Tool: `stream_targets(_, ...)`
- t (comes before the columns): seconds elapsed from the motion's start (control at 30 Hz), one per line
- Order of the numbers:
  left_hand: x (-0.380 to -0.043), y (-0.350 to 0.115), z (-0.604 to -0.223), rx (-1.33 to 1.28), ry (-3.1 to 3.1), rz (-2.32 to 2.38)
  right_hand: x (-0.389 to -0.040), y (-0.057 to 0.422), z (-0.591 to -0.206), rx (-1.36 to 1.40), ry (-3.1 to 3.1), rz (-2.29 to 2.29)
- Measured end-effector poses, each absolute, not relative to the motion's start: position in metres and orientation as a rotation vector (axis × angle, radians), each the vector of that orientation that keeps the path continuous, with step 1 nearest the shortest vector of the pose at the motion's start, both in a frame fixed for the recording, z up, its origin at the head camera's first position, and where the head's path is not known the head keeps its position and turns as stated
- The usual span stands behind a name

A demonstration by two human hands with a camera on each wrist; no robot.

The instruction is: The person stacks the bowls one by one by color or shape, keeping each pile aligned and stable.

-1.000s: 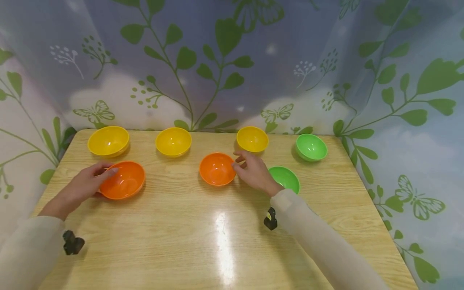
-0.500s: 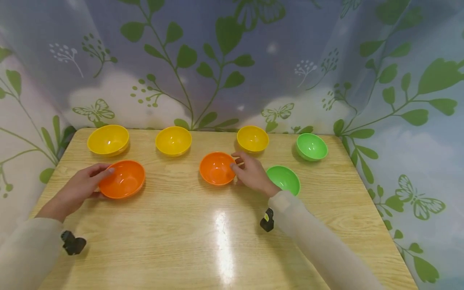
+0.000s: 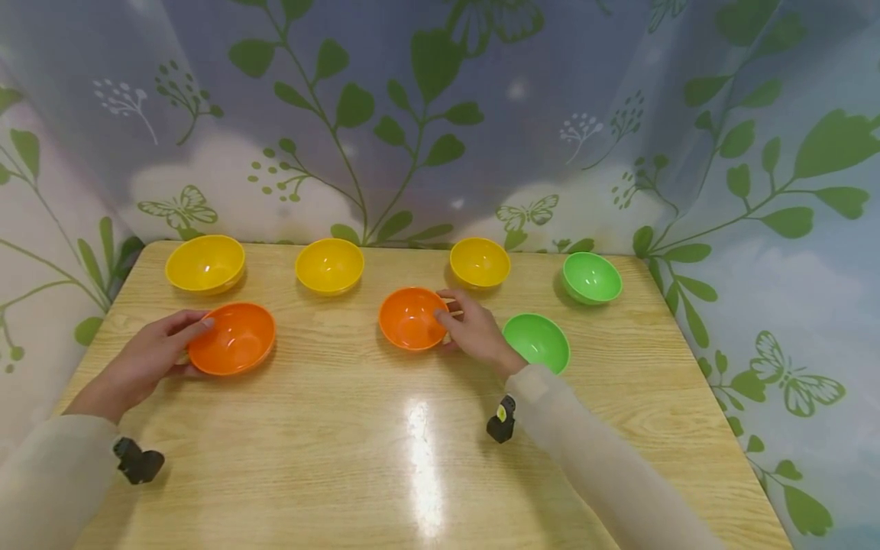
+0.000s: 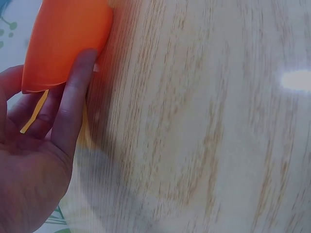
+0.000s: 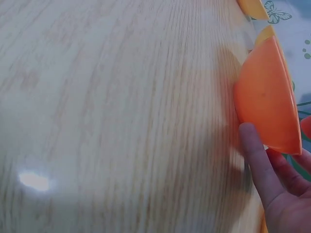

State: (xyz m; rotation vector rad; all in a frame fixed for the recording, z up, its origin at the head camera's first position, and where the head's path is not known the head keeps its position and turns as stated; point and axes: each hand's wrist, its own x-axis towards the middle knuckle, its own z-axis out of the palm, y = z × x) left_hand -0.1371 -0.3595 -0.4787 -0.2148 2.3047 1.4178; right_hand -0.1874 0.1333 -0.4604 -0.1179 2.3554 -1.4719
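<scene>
On the left of the table, my left hand (image 3: 147,357) grips a larger orange bowl (image 3: 237,340), thumb over its near-left rim. The left wrist view shows that hand's fingers (image 4: 73,102) against the outside of the bowl. Nearer the middle sits a second, slightly smaller orange bowl (image 3: 410,321). My right hand (image 3: 479,336) holds it at its right rim, the thumb over the edge. From the right wrist, one straight finger (image 5: 257,155) lies along that bowl's underside. Both bowls stand with their mouths up.
Along the back edge are a left yellow bowl (image 3: 206,266), a middle yellow bowl (image 3: 330,267), a right yellow bowl (image 3: 480,263) and a green bowl (image 3: 591,279). Another green bowl (image 3: 539,342) stands beside my right wrist, partly covered by it. Patterned cloth (image 3: 412,153) hangs behind the table.
My right hand has moved slightly left, its thumb coming over the rim of the smaller orange bowl. My left hand keeps its grip on the larger orange bowl, almost still.
</scene>
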Motion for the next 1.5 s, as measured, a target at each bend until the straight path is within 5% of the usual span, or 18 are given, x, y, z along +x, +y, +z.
stream_targets(1.5,-0.142,-0.334,-0.468,-0.259,2.152,1.563,-0.182,0.140,-0.481,-0.022,1.951,-1.879)
